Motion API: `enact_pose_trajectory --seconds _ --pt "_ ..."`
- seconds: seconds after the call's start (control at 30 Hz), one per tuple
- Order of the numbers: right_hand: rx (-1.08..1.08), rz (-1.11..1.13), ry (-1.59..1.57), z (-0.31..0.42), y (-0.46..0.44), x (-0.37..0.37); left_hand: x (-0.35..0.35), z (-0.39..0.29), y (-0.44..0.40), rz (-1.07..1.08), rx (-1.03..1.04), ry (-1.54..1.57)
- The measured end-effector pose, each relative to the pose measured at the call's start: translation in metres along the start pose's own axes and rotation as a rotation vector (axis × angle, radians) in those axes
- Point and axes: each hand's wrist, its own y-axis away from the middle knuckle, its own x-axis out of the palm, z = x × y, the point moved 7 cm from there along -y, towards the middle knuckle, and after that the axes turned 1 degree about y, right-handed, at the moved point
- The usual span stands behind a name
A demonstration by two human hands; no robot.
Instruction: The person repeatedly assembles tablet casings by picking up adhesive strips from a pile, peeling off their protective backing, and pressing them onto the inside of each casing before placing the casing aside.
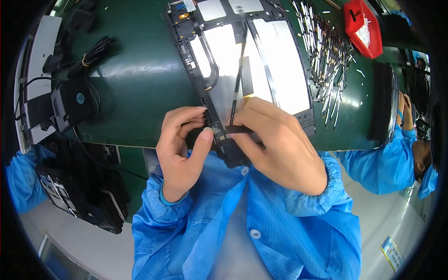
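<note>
An opened tablet-like device (291, 70) with silver-white battery panels and a black frame lies in front of me, its near end reaching past the table edge. My right hand (282, 140) is closed over its lower part, pinching the dark end of a thin flat strip cable (239, 79). The strip runs up across the panels, away from me. At the frame's left edge, my left hand (179, 147) has thumb and forefinger apart, their tips at the small parts along the black frame. My left hand's other fingers curl and are partly hidden.
Many thin strips (326, 56) lie piled to the right, near a red tray (351, 28) of small white pieces. A black adapter (72, 102) and coiled cable (91, 57) lie left. Stacked dark panels (385, 102) stand right; a co-worker (387, 158) sits beyond.
</note>
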Motion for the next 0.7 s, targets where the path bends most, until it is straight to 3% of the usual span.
enact_pose_trajectory --seconds 0.4,0.63,0.7 --pt "-0.015 -0.056 0.075 0.0034 0.0019 0.0022 0.0041 -0.0082 0.0008 -0.022 0.071 -0.123" --pt "-0.057 -0.028 0.082 0.0038 0.0007 0.0009 -0.0011 -0.0020 -0.0063 0.040 -0.094 0.017" --pt "-0.070 -0.035 -0.106 0.0023 -0.0004 0.0000 -0.0014 -0.0015 -0.0073 0.054 -0.130 0.046"
